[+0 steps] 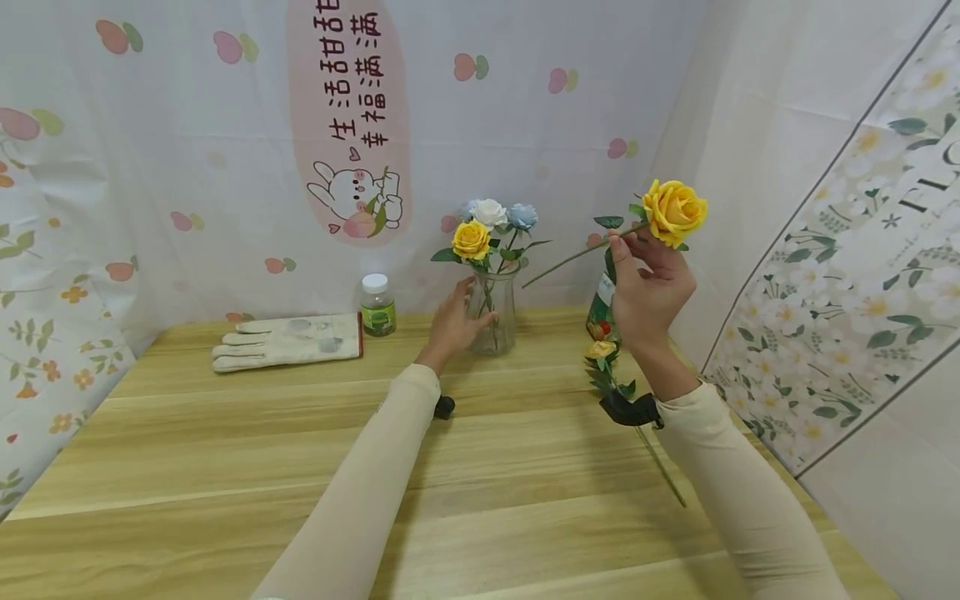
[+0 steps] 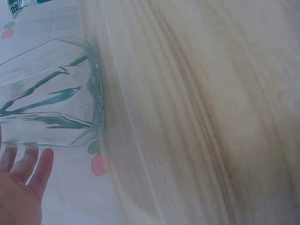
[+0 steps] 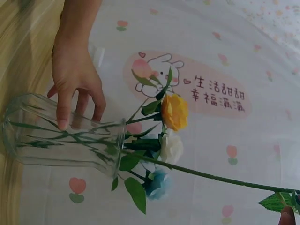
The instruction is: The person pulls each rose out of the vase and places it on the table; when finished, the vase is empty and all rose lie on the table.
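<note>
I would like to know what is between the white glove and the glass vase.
In the head view, a white-lidded jar stands beside the white glove, with the left hand next, at the glass vase.

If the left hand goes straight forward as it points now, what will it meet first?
Most likely the glass vase, which stands right by the left hand; they may already touch, but depth is unclear.

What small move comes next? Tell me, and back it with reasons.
Probably the right hand should ease the yellow rose it pinches leftward, to bring its stem over the mouth of the vase. In the head view the stem's free end shows just right of the glass, while the left hand is at the vase, likely steadying it.
</note>
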A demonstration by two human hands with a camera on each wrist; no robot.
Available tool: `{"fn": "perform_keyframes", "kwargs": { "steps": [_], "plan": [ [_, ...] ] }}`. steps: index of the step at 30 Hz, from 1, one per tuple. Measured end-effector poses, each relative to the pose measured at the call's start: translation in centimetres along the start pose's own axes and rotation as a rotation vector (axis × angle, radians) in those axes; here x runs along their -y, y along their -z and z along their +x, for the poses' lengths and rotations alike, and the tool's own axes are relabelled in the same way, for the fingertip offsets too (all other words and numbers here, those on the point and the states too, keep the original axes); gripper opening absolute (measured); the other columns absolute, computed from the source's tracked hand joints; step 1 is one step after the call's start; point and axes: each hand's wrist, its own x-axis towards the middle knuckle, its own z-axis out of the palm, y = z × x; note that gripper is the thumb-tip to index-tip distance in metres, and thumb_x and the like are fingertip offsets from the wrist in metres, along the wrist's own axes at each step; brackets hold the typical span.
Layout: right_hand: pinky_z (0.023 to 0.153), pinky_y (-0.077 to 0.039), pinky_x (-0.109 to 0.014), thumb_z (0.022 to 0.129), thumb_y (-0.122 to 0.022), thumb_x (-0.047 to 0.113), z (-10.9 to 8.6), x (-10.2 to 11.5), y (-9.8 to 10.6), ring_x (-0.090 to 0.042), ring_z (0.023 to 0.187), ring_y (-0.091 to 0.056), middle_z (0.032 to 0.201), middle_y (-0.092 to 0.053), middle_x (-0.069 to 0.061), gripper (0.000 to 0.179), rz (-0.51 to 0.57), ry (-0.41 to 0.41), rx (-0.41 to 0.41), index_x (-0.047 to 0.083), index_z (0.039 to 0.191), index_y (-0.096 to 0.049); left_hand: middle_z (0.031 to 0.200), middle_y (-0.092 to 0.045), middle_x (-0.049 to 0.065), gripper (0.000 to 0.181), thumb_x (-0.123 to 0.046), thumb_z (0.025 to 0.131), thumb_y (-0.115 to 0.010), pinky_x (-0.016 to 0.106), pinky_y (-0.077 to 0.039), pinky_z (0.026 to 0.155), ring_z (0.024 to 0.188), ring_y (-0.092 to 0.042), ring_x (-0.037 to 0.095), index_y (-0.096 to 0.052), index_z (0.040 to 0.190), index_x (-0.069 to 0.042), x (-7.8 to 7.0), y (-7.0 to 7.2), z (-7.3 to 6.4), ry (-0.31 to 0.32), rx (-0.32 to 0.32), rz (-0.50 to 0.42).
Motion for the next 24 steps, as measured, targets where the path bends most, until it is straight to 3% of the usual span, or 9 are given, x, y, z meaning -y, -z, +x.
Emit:
{"fn": "perform_keyframes", "kwargs": {
  "steps": [5, 10, 17, 24],
  "plan": [
    [0.051, -0.042, -0.014, 0.083, -0.078, -0.001, -0.3, -0.1, 1.3, -0.011, 0.081, -0.071, 0.086, -0.075, -0.006, 0.018, -0.018, -0.015, 0.031, -0.002, 0.101, -0.074, 0.150, -0.046, 0.009, 0.082, -0.047, 0.091, -0.069, 0.049, -0.043, 0.104, 0.131, -0.050, 0.029, -0.026, 0.155, -0.018, -0.1, 0.1, -0.1, -0.002, 0.008, 0.001],
    [0.047, -0.038, -0.013, 0.082, -0.078, -0.003, -0.8, -0.3, 2.5, -0.005, 0.077, -0.070, 0.084, -0.075, 0.003, 0.018, -0.080, -0.065, 0.094, -0.002, 0.100, -0.075, 0.151, -0.045, 0.008, 0.083, -0.049, 0.091, -0.069, 0.049, -0.043, 0.104, 0.133, -0.049, 0.028, -0.026, 0.155, -0.019, -0.2, 0.1, -0.1, 0.009, 0.018, -0.003],
    [0.046, -0.038, -0.013, 0.083, -0.076, -0.003, -1.2, -1.0, 4.0, -0.003, 0.074, -0.068, 0.085, -0.075, -0.004, 0.020, -0.125, -0.108, 0.234, -0.009, 0.102, -0.073, 0.150, -0.045, 0.009, 0.083, -0.048, 0.091, -0.069, 0.050, -0.044, 0.104, 0.132, -0.049, 0.028, -0.026, 0.155, -0.019, -0.1, 0.1, -0.2, 0.004, 0.016, -0.002],
    [0.042, -0.035, -0.012, 0.087, -0.070, -0.006, -1.6, -1.8, 5.3, -0.002, 0.077, -0.066, 0.085, -0.073, 0.007, 0.023, -0.143, -0.167, 0.333, -0.010, 0.110, -0.071, 0.150, -0.045, 0.009, 0.083, -0.049, 0.091, -0.069, 0.049, -0.044, 0.103, 0.131, -0.050, 0.028, -0.026, 0.155, -0.019, 0.1, 0.1, 0.0, 0.000, 0.015, 0.013]
  ]
}}
